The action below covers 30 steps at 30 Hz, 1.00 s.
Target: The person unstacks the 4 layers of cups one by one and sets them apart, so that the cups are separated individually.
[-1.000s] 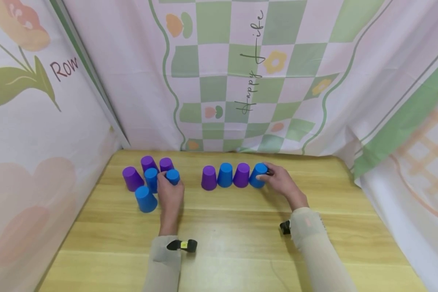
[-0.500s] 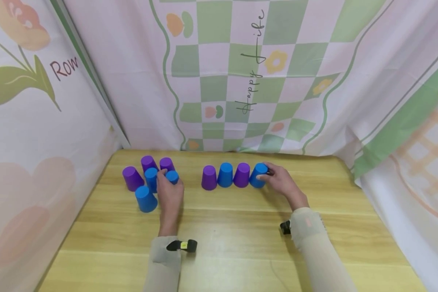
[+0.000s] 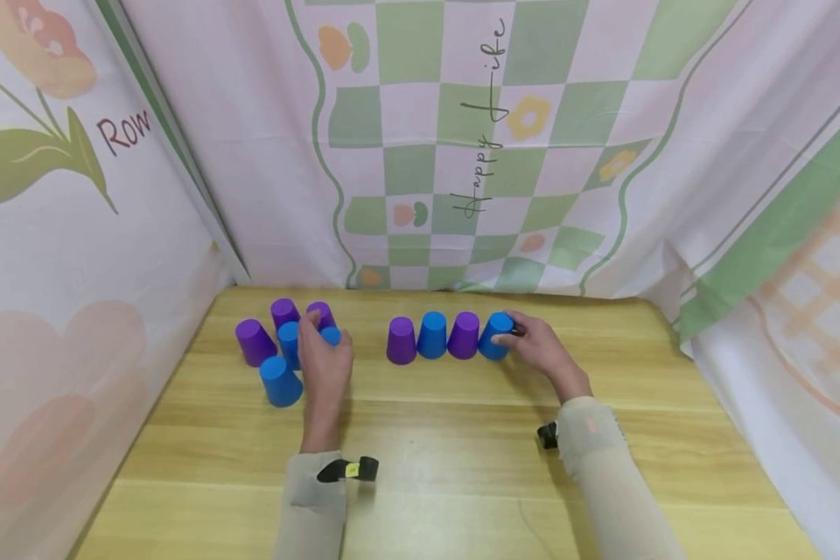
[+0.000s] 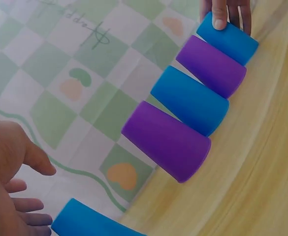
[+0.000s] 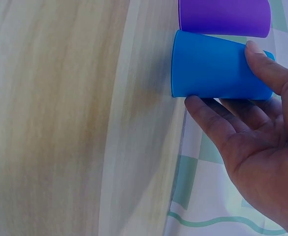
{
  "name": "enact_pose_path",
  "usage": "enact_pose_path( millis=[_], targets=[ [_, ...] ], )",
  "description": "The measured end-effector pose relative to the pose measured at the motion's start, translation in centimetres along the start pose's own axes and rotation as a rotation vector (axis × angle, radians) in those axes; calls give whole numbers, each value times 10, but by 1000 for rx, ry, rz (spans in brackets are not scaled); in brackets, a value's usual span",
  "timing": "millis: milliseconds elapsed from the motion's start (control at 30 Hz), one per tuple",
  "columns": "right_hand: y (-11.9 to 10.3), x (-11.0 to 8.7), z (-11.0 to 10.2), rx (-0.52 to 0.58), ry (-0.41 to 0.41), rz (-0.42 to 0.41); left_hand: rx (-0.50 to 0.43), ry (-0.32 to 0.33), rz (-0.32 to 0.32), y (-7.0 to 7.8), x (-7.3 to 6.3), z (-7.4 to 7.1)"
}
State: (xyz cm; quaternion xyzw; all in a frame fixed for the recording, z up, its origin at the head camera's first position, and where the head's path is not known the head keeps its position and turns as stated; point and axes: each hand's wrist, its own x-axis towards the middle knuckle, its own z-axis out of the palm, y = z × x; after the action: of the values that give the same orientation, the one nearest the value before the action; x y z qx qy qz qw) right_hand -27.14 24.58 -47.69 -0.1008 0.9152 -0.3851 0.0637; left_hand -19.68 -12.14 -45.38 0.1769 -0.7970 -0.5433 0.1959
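Several upside-down blue and purple plastic cups stand on the wooden table. My left hand is over the left cluster, beside a blue cup that it partly hides. In the left wrist view its thumb is spread away from that cup, and the other fingers reach to the cup's narrow end. My right hand holds the blue cup at the right end of a row, thumb on one side, fingers on the other. Left of it in the row stand a purple cup, a blue cup and another purple cup.
Around the left hand are a front blue cup, a middle blue cup, a left purple cup and two back purple cups, one at the left and one at the right. A patterned curtain hangs behind the table.
My left hand has loosened from the blue cup; its thumb and fingers have shifted up and slightly left. The right hand and the row of cups have stayed put.
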Motion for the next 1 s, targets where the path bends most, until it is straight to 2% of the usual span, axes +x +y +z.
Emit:
enact_pose_path(
  millis=[133, 367, 567, 733, 800, 1000],
  targets=[
    [0, 0, 0, 0, 1, 1, -29, 15, 41, 4, -1, 0],
    [0, 0, 0, 9, 4, 1, -103, 39, 178, 11, -4, 3],
    [-1, 0, 0, 10, 4, -6, -155, -12, 280, 12, -9, 11],
    [-1, 0, 0, 17, 3, -2, -166, -27, 432, 11, -12, 21],
    [-1, 0, 0, 19, -2, 0, -156, -49, 473, 11, -15, 26],
    [-1, 0, 0, 19, -4, 2, -116, -166, 504, 13, -21, 39]
  ],
)
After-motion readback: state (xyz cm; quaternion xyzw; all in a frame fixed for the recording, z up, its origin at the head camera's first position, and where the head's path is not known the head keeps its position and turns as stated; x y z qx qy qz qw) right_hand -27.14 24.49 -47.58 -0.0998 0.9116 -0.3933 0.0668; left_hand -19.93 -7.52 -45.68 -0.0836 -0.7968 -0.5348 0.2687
